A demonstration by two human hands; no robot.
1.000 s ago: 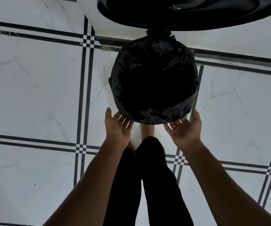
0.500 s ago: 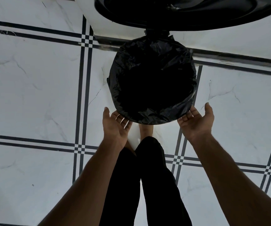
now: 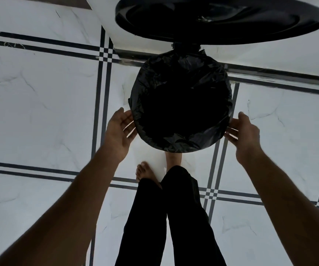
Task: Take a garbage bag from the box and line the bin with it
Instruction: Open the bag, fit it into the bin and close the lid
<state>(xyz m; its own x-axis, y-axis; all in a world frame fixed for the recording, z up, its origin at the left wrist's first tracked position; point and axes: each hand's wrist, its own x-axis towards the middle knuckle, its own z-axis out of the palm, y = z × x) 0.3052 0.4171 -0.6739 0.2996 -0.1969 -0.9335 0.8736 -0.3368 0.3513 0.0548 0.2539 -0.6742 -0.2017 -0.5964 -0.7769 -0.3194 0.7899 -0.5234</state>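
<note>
Both hands open: left hand (image 3: 118,131), right hand (image 3: 245,133) flank bagged bin (image 3: 180,104)

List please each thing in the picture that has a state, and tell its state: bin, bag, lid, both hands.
bin: upright on the floor, mouth open, lined.
bag: black, inside the bin, edge folded out over the rim.
lid: raised, standing open behind the bin.
left hand: open, fingers spread at the bag's left edge; grip cannot be told.
right hand: open, fingers at the bag's right edge; grip cannot be told.
</note>
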